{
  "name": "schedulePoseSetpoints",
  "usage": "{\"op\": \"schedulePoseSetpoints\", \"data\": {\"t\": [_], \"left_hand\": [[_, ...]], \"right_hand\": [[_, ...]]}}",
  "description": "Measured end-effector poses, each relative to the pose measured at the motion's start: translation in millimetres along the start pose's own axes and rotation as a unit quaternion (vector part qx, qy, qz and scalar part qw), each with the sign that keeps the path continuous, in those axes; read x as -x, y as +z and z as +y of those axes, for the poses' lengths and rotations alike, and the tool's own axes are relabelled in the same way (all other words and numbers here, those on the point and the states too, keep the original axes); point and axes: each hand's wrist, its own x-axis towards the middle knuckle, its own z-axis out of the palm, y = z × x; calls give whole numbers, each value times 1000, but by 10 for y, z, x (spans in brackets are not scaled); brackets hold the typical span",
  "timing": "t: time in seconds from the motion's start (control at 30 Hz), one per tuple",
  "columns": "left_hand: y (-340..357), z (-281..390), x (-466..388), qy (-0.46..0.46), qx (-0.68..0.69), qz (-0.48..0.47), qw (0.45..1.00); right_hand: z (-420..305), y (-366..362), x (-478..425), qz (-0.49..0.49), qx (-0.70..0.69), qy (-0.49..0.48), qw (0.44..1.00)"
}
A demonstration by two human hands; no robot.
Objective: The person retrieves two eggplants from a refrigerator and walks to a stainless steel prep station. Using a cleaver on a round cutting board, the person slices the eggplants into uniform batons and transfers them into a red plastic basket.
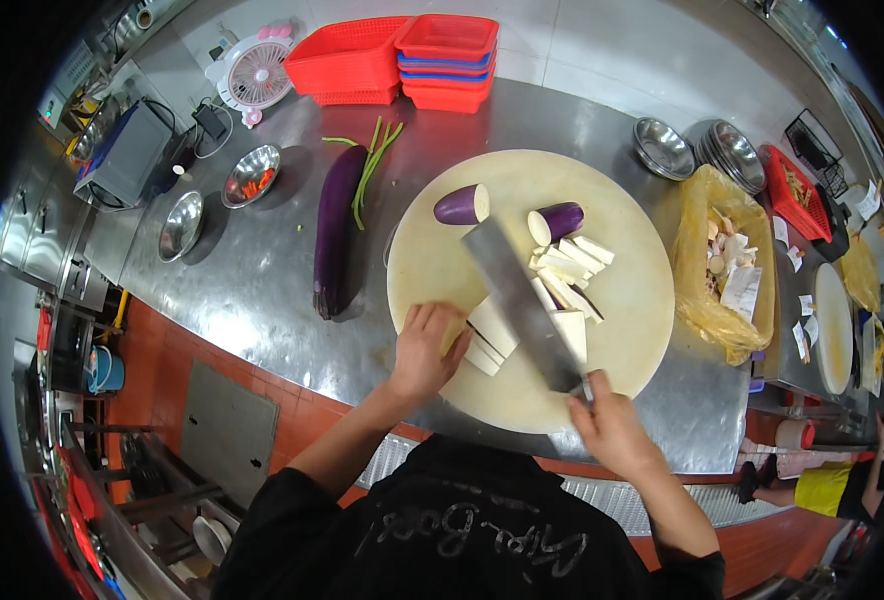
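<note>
My right hand grips the handle of a cleaver, its broad blade slanting up and left over a round cutting board. Beside the blade, my left hand is at the board's left edge, thumb by pale eggplant slabs and fingers slightly blurred. Whether it touches the slabs is unclear. White eggplant strips lie in a loose pile right of the blade, which hides part of the pieces. Two purple eggplant chunks, one on the left and one on the right, rest farther back on the board.
A whole eggplant and green beans lie left of the board on the steel table. Steel bowls stand farther left. Red baskets and a fan line the wall. A yellow-lined bin sits right.
</note>
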Motion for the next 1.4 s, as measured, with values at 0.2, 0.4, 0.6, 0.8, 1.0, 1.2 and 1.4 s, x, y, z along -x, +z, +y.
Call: {"op": "schedulePoseSetpoints", "data": {"t": [0.2, 0.4, 0.6, 0.8, 1.0, 1.2, 1.4], "left_hand": [[183, 112, -548, -279, 131, -213, 927], [-128, -487, -421, -349, 514, 86, 779], [-461, -539, -50, -397, 533, 59, 744], [18, 80, 115, -174, 122, -29, 977], [-235, -92, 251, 129, 21, -135, 982], [-98, 14, 250, 114, -20, -156, 981], [-93, 39, 210, 99, -50, -189, 976]], "right_hand": [[147, -122, 174, 62, -12, 29, 998], [146, -49, 415, -69, 23, 16, 997], [220, 185, 262, -112, 66, -6, 991], [74, 94, 87, -88, 48, 36, 994], [52, 141, 149, -59, 121, -7, 991], [-54, 126, 230, -38, 212, -61, 975], [-154, 93, 308, -71, 254, -47, 963]]}}
